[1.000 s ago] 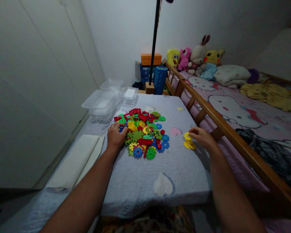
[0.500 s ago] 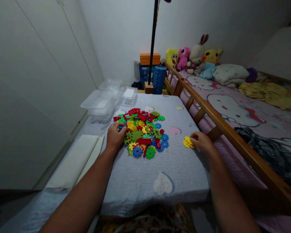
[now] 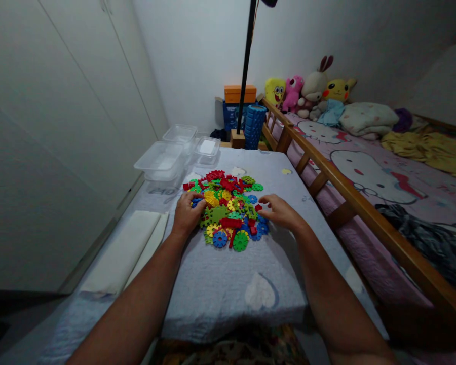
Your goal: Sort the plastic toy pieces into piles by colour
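Observation:
A heap of plastic toy pieces [image 3: 228,205], gear-shaped and block-shaped in red, yellow, green and blue, lies on a grey quilted pad [image 3: 220,284]. My left hand [image 3: 187,214] rests on the heap's left edge with its fingers curled down onto the pieces; what they grip is hidden. My right hand [image 3: 280,211] reaches across to the heap's right edge, palm down and fingers loosely spread, just above blue and red pieces. I see nothing held in it. The small group of yellow pieces seen earlier is out of sight.
Several clear plastic tubs [image 3: 163,161] stand at the pad's far left corner. A folded white cloth [image 3: 125,251] lies on the left. A wooden bed rail [image 3: 349,197] runs along the right. A black pole [image 3: 247,66], boxes and plush toys [image 3: 311,86] stand behind.
My right hand has left the small yellow group at the right and moved left to the heap's right edge. My left hand has stayed on the heap's left edge.

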### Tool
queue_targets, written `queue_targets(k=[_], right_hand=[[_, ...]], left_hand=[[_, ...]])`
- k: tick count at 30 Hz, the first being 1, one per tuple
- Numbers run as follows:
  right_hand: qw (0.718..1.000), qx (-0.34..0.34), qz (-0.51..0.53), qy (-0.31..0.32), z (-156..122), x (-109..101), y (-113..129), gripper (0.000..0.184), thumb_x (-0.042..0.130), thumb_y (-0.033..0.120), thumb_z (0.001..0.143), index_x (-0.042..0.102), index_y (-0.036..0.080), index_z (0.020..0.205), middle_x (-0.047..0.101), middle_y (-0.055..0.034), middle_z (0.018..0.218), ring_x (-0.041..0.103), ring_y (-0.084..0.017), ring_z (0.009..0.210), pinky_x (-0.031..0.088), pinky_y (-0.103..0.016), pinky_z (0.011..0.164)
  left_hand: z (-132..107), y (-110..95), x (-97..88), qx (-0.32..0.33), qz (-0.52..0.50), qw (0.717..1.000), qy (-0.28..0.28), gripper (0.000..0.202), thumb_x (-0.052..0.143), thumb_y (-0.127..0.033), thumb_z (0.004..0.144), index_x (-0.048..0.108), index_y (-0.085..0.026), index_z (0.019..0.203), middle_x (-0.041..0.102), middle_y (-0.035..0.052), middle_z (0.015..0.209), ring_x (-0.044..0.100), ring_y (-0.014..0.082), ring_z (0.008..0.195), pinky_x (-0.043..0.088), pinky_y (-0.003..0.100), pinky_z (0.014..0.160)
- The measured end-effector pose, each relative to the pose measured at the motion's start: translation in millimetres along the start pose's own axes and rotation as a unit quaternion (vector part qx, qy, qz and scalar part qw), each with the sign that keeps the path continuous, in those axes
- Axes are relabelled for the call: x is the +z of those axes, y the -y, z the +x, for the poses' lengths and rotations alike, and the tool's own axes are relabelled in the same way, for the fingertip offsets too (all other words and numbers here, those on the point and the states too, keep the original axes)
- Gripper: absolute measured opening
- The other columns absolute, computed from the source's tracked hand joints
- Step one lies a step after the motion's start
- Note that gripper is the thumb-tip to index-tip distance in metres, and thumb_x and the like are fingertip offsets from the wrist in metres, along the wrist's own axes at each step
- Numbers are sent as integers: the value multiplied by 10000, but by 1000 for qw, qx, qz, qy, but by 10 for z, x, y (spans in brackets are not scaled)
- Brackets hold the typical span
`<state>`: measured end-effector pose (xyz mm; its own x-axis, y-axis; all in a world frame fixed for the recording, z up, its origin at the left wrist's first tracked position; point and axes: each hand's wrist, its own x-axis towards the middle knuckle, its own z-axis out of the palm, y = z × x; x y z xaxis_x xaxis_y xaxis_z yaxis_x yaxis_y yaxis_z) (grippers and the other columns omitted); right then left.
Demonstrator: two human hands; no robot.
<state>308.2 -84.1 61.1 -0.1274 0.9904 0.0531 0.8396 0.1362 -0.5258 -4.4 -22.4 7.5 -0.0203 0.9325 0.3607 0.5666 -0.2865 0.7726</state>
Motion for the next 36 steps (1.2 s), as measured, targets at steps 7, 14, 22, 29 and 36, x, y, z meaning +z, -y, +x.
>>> queue_targets(k=[7,14,22,29,36], right_hand=[[998,-43,-28,-41,69,384,50,266,665,181,834,708,181,1097,686,-98,1103,598,-261,1077,424,-393,987],[995,-41,-6,-86,109,550,13,231,660,169,827,722,203,1047,643,-103,1073,550,-274,1069,414,-429,988],[977,-62,127,-157,94,595,-86,342,522,86,789,699,203,1058,624,-70,1058,606,-202,931,498,-356,896],[975,-25,124,-182,86,531,-215,327,511,93,751,722,200,976,663,-77,1026,608,-224,994,487,-387,955],[981,-41,127,-140,99,570,-98,197,564,188,818,709,200,950,705,-71,982,635,-215,924,487,-390,927]], left_hand=[[-15,-29,-10,4,3,1000,5,213,581,-405,797,668,-223,867,676,68,1034,621,263,1083,463,419,1044],[-5,-14,-4,0,13,1000,0,189,607,-374,781,682,-225,870,682,71,1033,626,271,1098,467,428,1053],[-16,1,2,3,18,1000,-9,188,603,-367,783,679,-217,867,686,78,1038,619,279,1120,460,446,1068],[-13,23,12,2,37,999,-17,211,596,-367,777,687,-212,886,681,85,1052,625,273,1094,465,434,1047],[-8,48,6,-1,54,998,-18,228,582,-390,788,679,-211,893,682,90,1063,618,284,1124,457,446,1058]])
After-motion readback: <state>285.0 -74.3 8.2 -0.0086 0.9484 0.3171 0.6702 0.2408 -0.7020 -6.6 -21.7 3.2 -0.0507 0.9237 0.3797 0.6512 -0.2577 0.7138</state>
